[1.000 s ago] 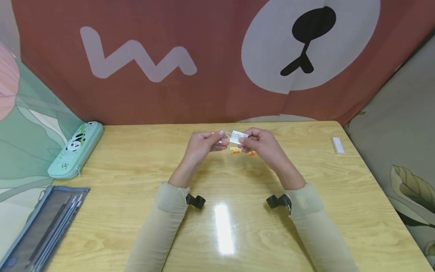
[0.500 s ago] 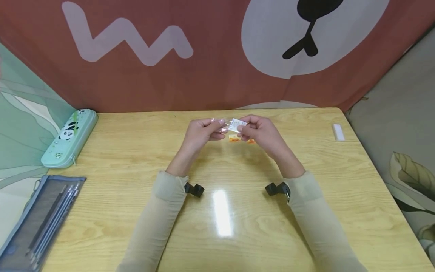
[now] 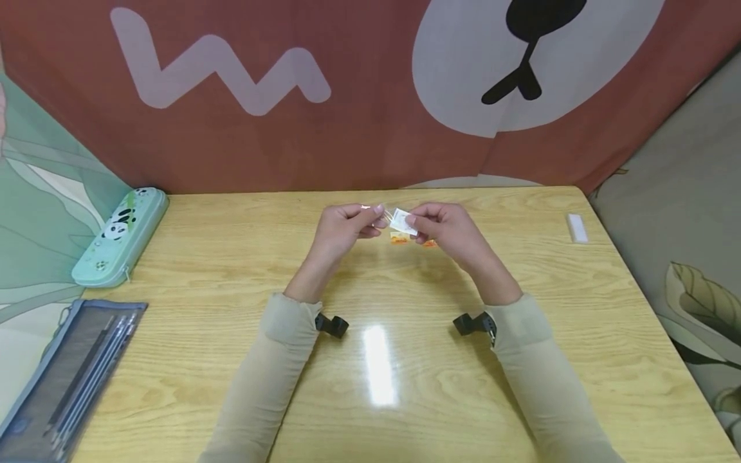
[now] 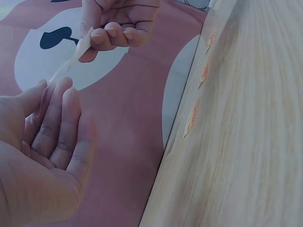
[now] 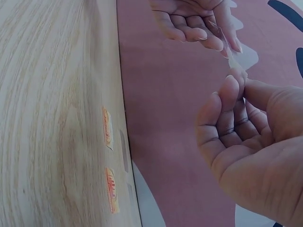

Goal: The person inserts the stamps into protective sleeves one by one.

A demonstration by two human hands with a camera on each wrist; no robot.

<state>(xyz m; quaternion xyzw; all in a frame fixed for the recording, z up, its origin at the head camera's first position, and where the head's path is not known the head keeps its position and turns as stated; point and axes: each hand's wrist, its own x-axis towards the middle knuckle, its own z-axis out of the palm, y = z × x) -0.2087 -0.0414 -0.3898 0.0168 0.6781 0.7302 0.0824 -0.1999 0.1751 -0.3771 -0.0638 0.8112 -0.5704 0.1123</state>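
My right hand (image 3: 448, 233) pinches a small white printed card (image 3: 401, 220) between thumb and fingers, above the far part of the table. Facing it, my left hand (image 3: 343, 228) pinches a piece of clear, shiny film (image 5: 218, 30) between thumb and index finger. The film stretches across to the card in both wrist views; how the two are joined I cannot tell. The other fingers of both hands are loosely bent. Below lie small orange-and-yellow printed pieces (image 3: 399, 238), flat near the far edge; three show in the left wrist view, including an orange piece (image 4: 192, 117).
A wooden table (image 3: 405, 360) runs to a brown-red cloth backdrop (image 3: 347, 148). On the left lie a mint pencil case (image 3: 120, 238) with pandas and a grey mesh pouch (image 3: 75, 379) holding pencils. A small white block (image 3: 577, 228) lies at the far right.
The head view has shifted, so the scene sits higher in it than a second ago. Both hands keep their pinch, and the white card has tilted a little, its right end lower.
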